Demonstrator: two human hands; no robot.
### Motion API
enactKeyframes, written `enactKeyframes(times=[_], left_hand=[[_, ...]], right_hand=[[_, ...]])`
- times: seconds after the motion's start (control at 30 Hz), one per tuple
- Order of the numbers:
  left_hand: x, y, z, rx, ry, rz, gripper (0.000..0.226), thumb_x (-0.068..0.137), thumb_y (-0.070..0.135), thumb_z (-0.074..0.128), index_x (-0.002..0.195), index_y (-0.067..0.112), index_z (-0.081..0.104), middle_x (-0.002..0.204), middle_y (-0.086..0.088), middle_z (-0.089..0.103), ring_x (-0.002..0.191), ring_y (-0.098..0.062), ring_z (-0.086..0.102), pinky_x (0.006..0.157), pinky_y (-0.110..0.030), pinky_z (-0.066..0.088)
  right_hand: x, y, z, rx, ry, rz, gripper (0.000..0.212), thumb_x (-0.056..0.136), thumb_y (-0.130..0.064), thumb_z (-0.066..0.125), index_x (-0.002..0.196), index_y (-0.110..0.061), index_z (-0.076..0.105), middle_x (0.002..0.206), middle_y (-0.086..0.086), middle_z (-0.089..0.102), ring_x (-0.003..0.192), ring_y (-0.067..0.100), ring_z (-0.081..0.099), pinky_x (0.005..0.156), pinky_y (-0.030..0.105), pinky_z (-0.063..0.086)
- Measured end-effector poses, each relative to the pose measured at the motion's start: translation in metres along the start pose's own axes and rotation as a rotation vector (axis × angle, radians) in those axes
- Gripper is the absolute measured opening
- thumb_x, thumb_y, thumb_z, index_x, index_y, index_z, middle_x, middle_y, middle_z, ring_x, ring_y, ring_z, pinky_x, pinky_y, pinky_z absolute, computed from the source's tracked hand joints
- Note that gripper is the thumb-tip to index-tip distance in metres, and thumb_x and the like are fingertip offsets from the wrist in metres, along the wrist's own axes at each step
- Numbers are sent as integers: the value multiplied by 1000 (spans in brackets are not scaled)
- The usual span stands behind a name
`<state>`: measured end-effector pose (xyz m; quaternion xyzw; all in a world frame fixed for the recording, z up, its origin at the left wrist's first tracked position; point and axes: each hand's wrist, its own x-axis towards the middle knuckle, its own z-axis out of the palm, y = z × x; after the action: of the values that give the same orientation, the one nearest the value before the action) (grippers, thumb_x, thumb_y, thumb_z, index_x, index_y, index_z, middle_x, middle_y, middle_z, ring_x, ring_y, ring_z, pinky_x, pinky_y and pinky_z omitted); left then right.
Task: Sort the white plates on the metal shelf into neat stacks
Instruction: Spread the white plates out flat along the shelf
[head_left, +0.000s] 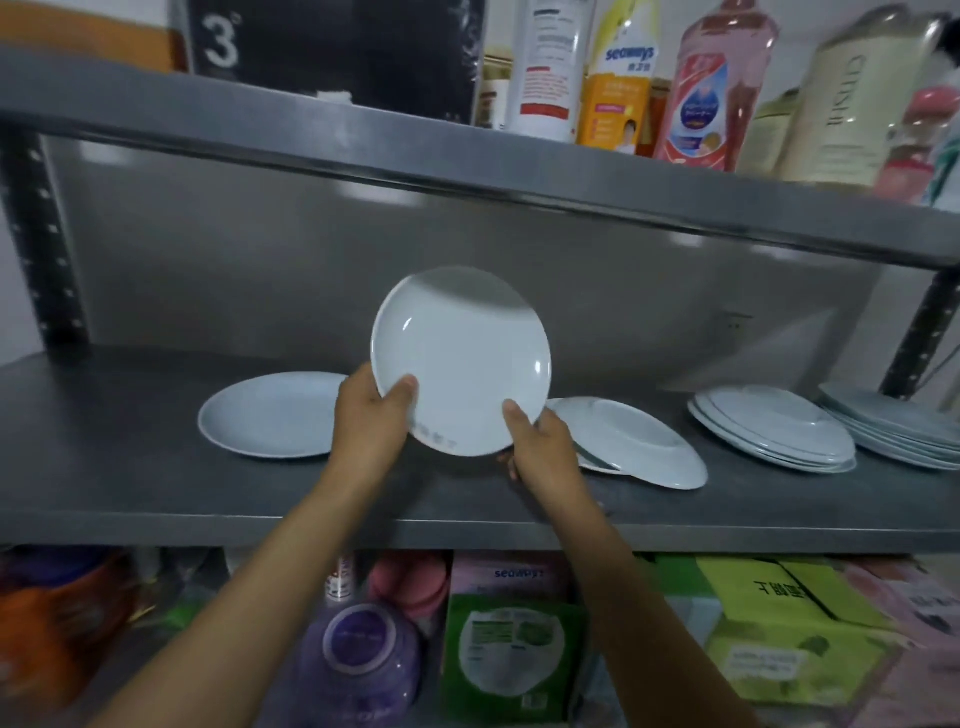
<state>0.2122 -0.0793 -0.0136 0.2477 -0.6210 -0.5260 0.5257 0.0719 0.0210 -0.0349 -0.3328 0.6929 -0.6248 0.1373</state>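
The left hand grips the lower left rim of a white plate, thumb lying on the plate's face and the fingers hidden behind it. The right hand grips the lower right rim the same way, thumb on the face. Between them the held plate is lifted clear of the metal shelf and tilted up so its hollow faces the camera, above the middle of the shelf and nearer its front edge than its back.

On the shelf just left of the left hand, a single plate lies flat, right way up. Just right of the right hand, an upturned plate lies base up, resting askew on another plate whose edge shows beneath it. Farther toward the right end sits a low stack of upturned plates, and touching or nearly touching it, at the right edge of the shelf, another stack.

Bottles stand on the shelf above; boxes and packets fill the shelf below.
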Motion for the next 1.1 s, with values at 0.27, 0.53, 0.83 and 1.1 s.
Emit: enactKeyframes(times=[0.27,0.53,0.83,1.1], left_hand=[[0,-18,-24,194,-103,-83,59,90,30,61,141,12,38,131,3,53,120,-20,53,99,-41,46],[7,-22,-37,621,-123,207,69,95,17,47,152,16,9,159,-3,16,144,-18,16,114,-31,18],[4,-38,-37,874,-321,367,55,97,16,43,149,13,26,160,-1,7,147,-16,3,115,-30,14],[-3,-34,-3,838,-477,433,51,97,18,45,146,21,33,160,2,10,146,-14,3,114,-33,17]], right_hand=[[-17,11,18,243,239,8,32,92,-9,55,122,-16,49,109,1,62,98,19,62,86,32,51],[5,36,16,46,198,250,36,87,-6,45,123,-3,48,83,11,51,54,15,42,34,15,32],[9,18,14,-194,73,382,15,87,0,43,97,3,53,62,14,52,38,18,38,35,13,26],[12,13,-7,-520,60,293,21,89,-26,51,88,-6,55,84,15,64,69,27,58,60,28,42]])
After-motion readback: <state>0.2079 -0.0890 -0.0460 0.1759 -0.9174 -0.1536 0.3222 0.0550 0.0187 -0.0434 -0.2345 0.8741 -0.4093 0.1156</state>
